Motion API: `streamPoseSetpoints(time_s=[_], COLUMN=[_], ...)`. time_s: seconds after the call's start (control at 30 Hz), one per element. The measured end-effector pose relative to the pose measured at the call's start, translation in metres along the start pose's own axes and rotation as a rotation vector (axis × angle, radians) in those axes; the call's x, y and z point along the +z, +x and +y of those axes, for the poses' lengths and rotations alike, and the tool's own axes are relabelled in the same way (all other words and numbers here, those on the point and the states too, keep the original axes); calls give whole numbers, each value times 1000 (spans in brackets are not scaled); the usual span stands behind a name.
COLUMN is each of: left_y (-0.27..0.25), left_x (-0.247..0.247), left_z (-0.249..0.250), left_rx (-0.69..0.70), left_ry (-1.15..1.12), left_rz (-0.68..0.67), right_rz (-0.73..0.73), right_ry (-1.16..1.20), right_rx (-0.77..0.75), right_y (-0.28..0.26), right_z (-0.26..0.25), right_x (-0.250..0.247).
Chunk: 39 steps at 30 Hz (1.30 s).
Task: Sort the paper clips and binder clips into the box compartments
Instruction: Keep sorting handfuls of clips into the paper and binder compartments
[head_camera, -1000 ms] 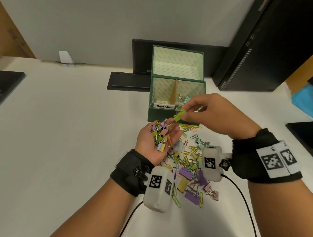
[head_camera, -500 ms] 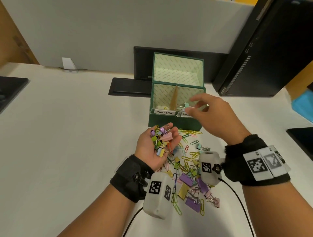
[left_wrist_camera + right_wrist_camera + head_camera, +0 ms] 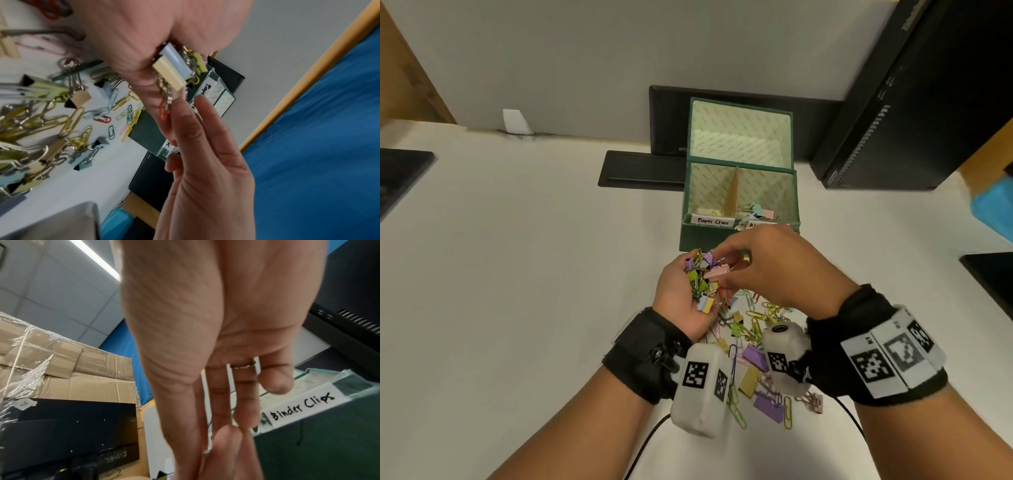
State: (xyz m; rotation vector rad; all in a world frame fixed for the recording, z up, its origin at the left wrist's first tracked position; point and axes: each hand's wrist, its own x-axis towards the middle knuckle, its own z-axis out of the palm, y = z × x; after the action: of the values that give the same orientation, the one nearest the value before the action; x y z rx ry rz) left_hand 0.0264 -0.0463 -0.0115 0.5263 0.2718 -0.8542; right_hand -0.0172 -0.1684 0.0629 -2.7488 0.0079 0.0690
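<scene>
A green box [image 3: 797, 198] stands open with two compartments; the left one carries the label "Paper Clips" [image 3: 714, 221], and the right one, labelled "Binder Clips" [image 3: 302, 407], holds several binder clips [image 3: 756, 210]. In front of it my left hand [image 3: 674, 298], palm up, cups a handful of mixed clips [image 3: 700, 284], seen also as the handful [image 3: 174, 66] in the left wrist view. My right hand [image 3: 774, 270] reaches into the handful, thumb and forefinger pinching a pink binder clip [image 3: 717, 273]. More clips lie in a pile [image 3: 753, 342] on the table under both wrists.
A black monitor base [image 3: 640, 169] lies left of the box and a black computer tower [image 3: 914, 102] stands at the right. Dark objects sit at the left edge [image 3: 400, 171] and right edge [image 3: 993, 270]. A cable [image 3: 647, 442] runs under my left forearm.
My right hand carried a green binder clip over the box's right compartment, then came back without it to the handful in my left palm. The left hand stayed put.
</scene>
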Motion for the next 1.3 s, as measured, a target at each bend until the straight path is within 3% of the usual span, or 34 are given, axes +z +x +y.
streamPoseSetpoints(time_s=[0.17, 0.4, 0.53, 0.63, 0.7, 0.83, 0.97, 1.1, 1.2, 1.3], left_y=[-3, 4, 7, 8, 8, 8, 10, 6, 6, 5], left_x=[4, -5, -7, -9, -9, -9, -9, -9, -10, -10], left_z=[-1, 3, 4, 5, 5, 4, 6, 6, 7, 7], left_rx=[-33, -68, -85, -84, -83, -80, -39, -38, -47, -53], left_ry=[-1, -100, -164, -180, -181, -165, -141, -67, -18, -9], left_rz=[-78, -66, -24, -31, -35, -22, -13, -28, -9, 32], right_rz=[-6, 55, 326, 528, 585, 385, 283, -63, -134, -108], right_ry=[11, 453, 620, 614, 551, 267, 265, 319, 59, -91], right_rx=[62, 84, 171, 236, 285, 345, 107, -40, -144, -179], right_y=[3, -7, 0, 12, 21, 29, 12, -7, -10, -9], right_z=[4, 10, 22, 28, 33, 39, 14, -12, -17, -19], right_x=[4, -25, -36, -35, -31, -24, -18, -3, 11, 17])
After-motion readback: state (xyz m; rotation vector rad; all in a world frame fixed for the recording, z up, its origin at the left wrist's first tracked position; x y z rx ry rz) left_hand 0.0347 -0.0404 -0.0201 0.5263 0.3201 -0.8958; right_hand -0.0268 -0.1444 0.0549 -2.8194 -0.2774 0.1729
